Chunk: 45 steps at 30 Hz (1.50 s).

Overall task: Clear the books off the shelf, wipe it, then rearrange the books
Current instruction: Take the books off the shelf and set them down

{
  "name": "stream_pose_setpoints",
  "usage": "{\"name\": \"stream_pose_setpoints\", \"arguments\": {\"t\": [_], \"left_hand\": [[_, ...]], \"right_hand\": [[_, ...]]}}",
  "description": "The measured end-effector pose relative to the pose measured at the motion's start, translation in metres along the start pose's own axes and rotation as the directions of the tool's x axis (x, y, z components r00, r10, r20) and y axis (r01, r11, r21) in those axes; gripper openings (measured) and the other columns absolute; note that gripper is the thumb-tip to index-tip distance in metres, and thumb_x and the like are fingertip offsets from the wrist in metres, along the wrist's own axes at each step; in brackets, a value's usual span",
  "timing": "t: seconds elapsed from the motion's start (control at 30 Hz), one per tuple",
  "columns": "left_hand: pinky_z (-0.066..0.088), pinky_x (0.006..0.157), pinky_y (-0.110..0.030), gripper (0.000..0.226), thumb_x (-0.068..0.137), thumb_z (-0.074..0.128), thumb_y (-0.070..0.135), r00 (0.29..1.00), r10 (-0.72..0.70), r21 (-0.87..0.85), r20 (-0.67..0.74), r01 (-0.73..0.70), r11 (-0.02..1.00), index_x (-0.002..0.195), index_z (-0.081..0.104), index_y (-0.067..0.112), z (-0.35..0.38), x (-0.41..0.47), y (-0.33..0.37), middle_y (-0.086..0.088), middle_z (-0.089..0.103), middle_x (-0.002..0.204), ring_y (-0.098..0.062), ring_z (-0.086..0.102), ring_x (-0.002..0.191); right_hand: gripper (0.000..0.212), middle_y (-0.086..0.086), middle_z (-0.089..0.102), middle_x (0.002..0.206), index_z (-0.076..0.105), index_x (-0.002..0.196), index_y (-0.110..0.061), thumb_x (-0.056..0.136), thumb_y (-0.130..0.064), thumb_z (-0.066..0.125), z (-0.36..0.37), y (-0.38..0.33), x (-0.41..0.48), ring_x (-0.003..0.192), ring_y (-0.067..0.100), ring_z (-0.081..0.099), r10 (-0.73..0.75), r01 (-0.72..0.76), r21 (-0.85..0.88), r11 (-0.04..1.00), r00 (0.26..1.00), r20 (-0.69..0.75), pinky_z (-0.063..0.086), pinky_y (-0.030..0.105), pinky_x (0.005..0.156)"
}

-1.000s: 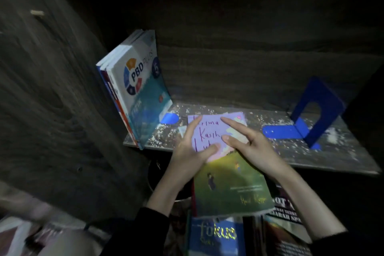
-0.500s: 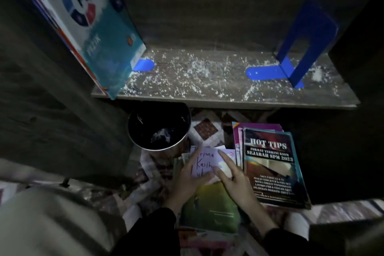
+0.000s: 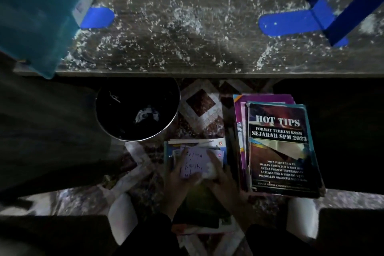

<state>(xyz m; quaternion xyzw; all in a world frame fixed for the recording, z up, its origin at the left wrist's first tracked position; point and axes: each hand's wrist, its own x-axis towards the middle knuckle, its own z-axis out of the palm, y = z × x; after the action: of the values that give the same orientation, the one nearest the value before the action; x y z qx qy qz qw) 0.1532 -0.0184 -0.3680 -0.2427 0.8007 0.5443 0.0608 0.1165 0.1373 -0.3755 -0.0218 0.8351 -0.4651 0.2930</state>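
On the floor below the shelf, both hands hold a green book (image 3: pixel 200 200) with a purple handwritten card (image 3: pixel 194 164) lying on its cover. My left hand (image 3: pixel 176 178) grips the book's left edge, thumb on the card. My right hand (image 3: pixel 223 181) holds the right side, fingers over the card. The book sits over a small pile of books (image 3: pixel 197 144). The wooden shelf (image 3: pixel 187 52) is strewn with white crumbs. A teal book (image 3: pixel 37 16) still leans at its left end.
A blue bookend (image 3: pixel 291 23) stands on the shelf's right end, and another bookend's blue base (image 3: pixel 97 17) shows beside the teal book. A black round bin (image 3: pixel 137 110) stands on the patterned floor. A book stack topped by "HOT TIPS" (image 3: pixel 278 147) lies right of my hands.
Both hands carried the green book with the card off the shelf and down to the floor pile. The view tilted downward and closer.
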Motion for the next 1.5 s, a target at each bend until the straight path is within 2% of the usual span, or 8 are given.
{"name": "stream_pose_setpoints", "arguments": {"t": [0.2, 0.33, 0.47, 0.57, 0.8, 1.0, 1.2, 1.5], "left_hand": [[0.044, 0.095, -0.057, 0.077, 0.082, 0.033, 0.077, 1.000, 0.026, 0.480, -0.012, -0.017, 0.877, 0.147, 0.023, 0.038, 0.007, 0.002, -0.006, -0.020, 0.043, 0.145, -0.045, 0.048, 0.126], [0.022, 0.112, -0.043, 0.083, 0.088, 0.033, 0.070, 0.985, -0.150, 0.647, 0.084, 0.060, 0.760, 0.146, -0.018, 0.040, -0.004, -0.003, 0.025, -0.013, 0.009, 0.160, -0.036, 0.016, 0.144], [0.012, 0.117, -0.046, 0.087, 0.086, 0.042, 0.070, 0.913, -0.304, 0.725, 0.272, 0.013, 0.689, 0.152, -0.003, 0.035, -0.016, 0.004, 0.052, -0.007, 0.000, 0.160, -0.035, 0.000, 0.147], [0.033, 0.110, -0.041, 0.076, 0.091, 0.035, 0.065, 0.884, -0.380, 0.801, 0.274, 0.009, 0.599, 0.143, 0.041, 0.010, -0.040, 0.009, 0.101, -0.017, 0.040, 0.148, -0.032, 0.038, 0.135], [0.049, 0.087, -0.038, 0.030, 0.086, 0.043, 0.023, 0.960, 0.277, 0.550, 0.036, -0.251, 0.797, 0.098, 0.070, 0.016, -0.159, -0.031, 0.255, -0.012, 0.069, 0.104, -0.029, 0.062, 0.102], [0.034, 0.097, -0.040, 0.041, 0.083, 0.057, 0.017, 0.196, 0.758, 0.713, -0.622, -0.258, 0.652, 0.123, 0.056, 0.010, -0.276, -0.036, 0.330, -0.022, 0.049, 0.125, -0.033, 0.039, 0.112], [0.042, 0.096, -0.046, 0.069, 0.093, 0.060, 0.025, 0.551, 0.509, 0.505, -0.661, -0.174, 0.845, 0.150, 0.023, 0.034, -0.322, -0.004, 0.354, -0.019, 0.035, 0.143, -0.038, 0.046, 0.120], [0.054, 0.084, -0.049, 0.048, 0.096, 0.056, 0.014, 0.469, 0.589, 0.477, -0.658, -0.345, 0.808, 0.142, 0.045, 0.020, -0.325, 0.001, 0.340, -0.019, 0.059, 0.113, -0.033, 0.062, 0.097]], "right_hand": [[0.082, 0.018, 0.047, 0.135, 0.022, 0.147, -0.048, 0.070, -0.074, 0.038, 0.012, -0.015, -0.009, 0.118, 0.039, 0.048, -0.003, -0.049, -0.260, 0.964, 0.981, -0.196, 0.042, 0.044, 0.093], [0.094, 0.009, 0.027, 0.151, 0.003, 0.148, -0.047, 0.063, -0.080, 0.027, 0.008, -0.032, -0.013, 0.136, 0.032, 0.026, 0.149, -0.168, -0.328, 0.930, 0.985, -0.083, 0.026, 0.044, 0.110], [0.084, 0.022, 0.044, 0.131, 0.031, 0.148, -0.036, 0.068, -0.058, 0.043, -0.002, -0.049, -0.010, 0.117, 0.045, 0.045, 0.120, -0.181, -0.417, 0.891, 0.978, -0.168, 0.042, 0.052, 0.091], [0.054, 0.016, 0.056, 0.123, 0.049, 0.134, -0.028, 0.080, -0.035, 0.051, -0.025, -0.083, -0.008, 0.112, 0.035, 0.051, 0.135, -0.182, -0.396, 0.900, 0.980, -0.144, 0.044, 0.039, 0.087], [0.040, -0.013, 0.063, 0.054, 0.067, 0.060, -0.027, 0.081, 0.003, 0.050, -0.069, -0.255, -0.003, 0.054, 0.000, 0.054, -0.251, 0.272, 0.076, 0.959, 0.944, -0.213, 0.041, 0.018, 0.055], [0.041, -0.007, 0.059, 0.047, 0.064, 0.076, -0.014, 0.089, 0.015, 0.039, -0.077, -0.371, 0.002, 0.038, -0.001, 0.046, -0.453, 0.498, 0.271, 0.824, 0.866, -0.213, 0.035, 0.012, 0.039], [0.046, -0.005, 0.064, 0.054, 0.068, 0.077, -0.023, 0.089, 0.015, 0.044, -0.061, -0.385, -0.001, 0.046, 0.003, 0.052, -0.540, 0.572, 0.224, 0.789, 0.820, -0.189, 0.039, 0.014, 0.048], [0.063, 0.000, 0.047, 0.138, 0.036, 0.144, -0.039, 0.088, -0.037, 0.065, -0.062, -0.481, 0.015, 0.117, 0.008, 0.051, -0.709, 0.727, 0.046, 0.685, 0.680, -0.187, 0.045, 0.023, 0.094]]}}
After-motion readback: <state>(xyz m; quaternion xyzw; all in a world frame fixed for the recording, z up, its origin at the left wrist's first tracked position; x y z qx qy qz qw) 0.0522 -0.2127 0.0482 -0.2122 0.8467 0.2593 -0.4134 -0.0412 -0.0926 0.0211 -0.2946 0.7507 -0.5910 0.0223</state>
